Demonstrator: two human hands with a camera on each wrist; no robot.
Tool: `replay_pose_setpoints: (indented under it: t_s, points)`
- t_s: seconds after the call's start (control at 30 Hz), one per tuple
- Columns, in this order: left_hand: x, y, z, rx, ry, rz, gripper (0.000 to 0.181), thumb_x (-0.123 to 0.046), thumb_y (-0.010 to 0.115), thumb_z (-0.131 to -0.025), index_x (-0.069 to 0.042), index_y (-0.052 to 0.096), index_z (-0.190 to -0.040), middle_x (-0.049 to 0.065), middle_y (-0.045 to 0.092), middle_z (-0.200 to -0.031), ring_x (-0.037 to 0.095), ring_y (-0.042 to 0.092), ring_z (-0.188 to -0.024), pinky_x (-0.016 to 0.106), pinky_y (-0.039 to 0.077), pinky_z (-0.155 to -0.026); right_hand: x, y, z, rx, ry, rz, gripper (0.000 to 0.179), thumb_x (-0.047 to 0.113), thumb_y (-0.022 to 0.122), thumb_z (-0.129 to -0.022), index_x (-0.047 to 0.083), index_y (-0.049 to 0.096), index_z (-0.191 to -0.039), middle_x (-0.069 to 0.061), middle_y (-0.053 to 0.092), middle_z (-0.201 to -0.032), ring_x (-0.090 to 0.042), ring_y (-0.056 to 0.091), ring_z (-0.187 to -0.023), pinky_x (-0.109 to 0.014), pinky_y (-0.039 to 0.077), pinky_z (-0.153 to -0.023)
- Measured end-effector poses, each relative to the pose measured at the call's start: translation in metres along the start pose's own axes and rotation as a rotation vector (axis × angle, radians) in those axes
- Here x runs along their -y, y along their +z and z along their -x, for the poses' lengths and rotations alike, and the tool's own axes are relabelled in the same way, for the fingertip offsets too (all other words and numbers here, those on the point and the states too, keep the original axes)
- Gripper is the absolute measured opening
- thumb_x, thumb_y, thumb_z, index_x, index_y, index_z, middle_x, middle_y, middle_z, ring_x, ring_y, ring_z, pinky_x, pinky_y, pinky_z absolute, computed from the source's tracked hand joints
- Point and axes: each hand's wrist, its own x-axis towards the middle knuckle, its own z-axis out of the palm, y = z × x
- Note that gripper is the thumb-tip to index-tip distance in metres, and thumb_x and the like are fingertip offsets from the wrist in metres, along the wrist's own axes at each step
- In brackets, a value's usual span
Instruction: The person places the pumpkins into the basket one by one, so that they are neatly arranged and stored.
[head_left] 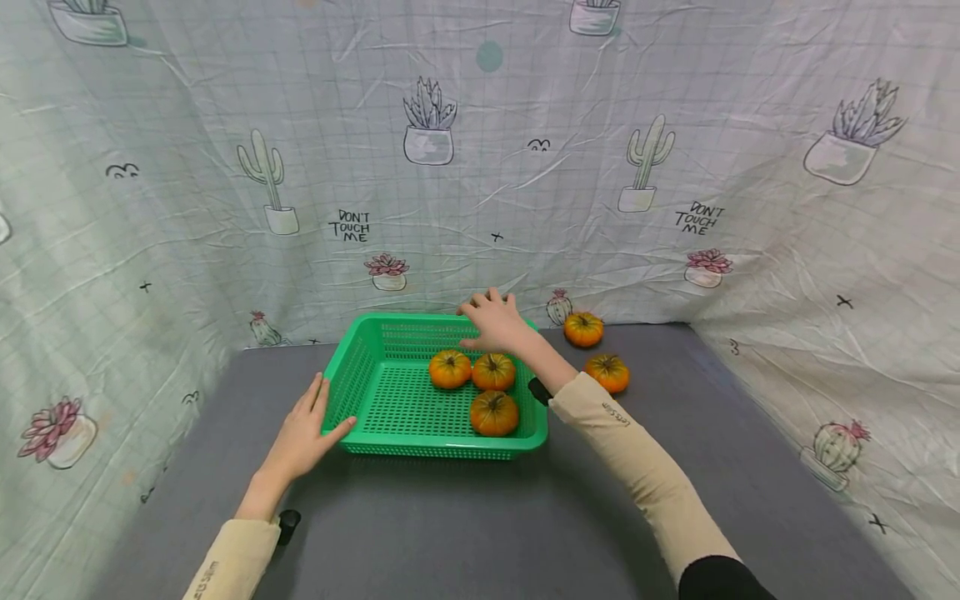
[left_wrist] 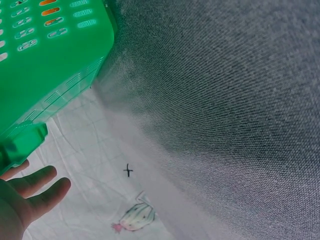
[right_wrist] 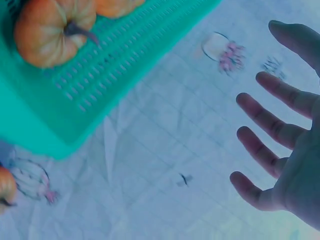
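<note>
A green plastic basket (head_left: 442, 443) stands on the table with three small orange pumpkins inside: a left one (head_left: 450, 369), a back right one (head_left: 493, 372) and a front right one (head_left: 494, 413). My left hand (head_left: 298, 437) lies along the basket's left side, fingers extended at the rim and thumb near the front corner. Over the back right part of the basket my right hand (head_left: 495, 323) is raised with its fingers spread. Nothing is in its grasp, as the right wrist view shows the fingers (right_wrist: 267, 117) apart from the basket and pumpkins.
Two more pumpkins sit on the table right of the basket, one at the back (head_left: 583, 329) and one nearer (head_left: 607, 373), close to my right forearm. A printed cloth (head_left: 480, 208) hangs behind and along both sides of the grey table (head_left: 450, 525).
</note>
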Motion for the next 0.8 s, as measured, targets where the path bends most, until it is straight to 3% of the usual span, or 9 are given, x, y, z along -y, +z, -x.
replay_pose_setpoints:
  t_s: [0.3, 0.47, 0.8]
  points:
    - [0.000, 0.000, 0.000, 0.006, -0.007, 0.001, 0.086, -0.049, 0.048, -0.087, 0.004, 0.009, -0.142, 0.024, 0.005, -0.148, 0.048, 0.017, -0.130, 0.063, 0.021, -0.098, -0.031, -0.014, 0.046, -0.205, -0.089, -0.023, 0.043, 0.037, 0.062, -0.082, 0.020, 0.054, -0.120, -0.004, 0.053, -0.113, -0.025, 0.039, -0.100, -0.046, 0.031, -0.082]
    - [0.001, -0.001, -0.001, 0.009, -0.002, 0.005, 0.086, -0.048, 0.048, -0.087, 0.004, 0.008, -0.142, 0.023, 0.004, -0.149, 0.048, 0.017, -0.130, 0.063, 0.021, -0.099, -0.057, -0.008, 0.070, -0.294, -0.098, -0.019, 0.040, 0.032, 0.065, -0.080, 0.018, 0.056, -0.117, -0.005, 0.055, -0.108, -0.025, 0.041, -0.098, -0.047, 0.032, -0.080]
    - [-0.001, -0.002, -0.001, 0.010, 0.002, 0.001, 0.085, -0.048, 0.048, -0.088, 0.005, 0.008, -0.142, 0.024, 0.005, -0.148, 0.048, 0.017, -0.130, 0.063, 0.021, -0.098, -0.097, 0.024, 0.117, -0.376, -0.066, 0.014, 0.035, 0.026, 0.063, -0.082, 0.012, 0.058, -0.114, -0.008, 0.058, -0.105, -0.028, 0.044, -0.098, -0.048, 0.034, -0.079]
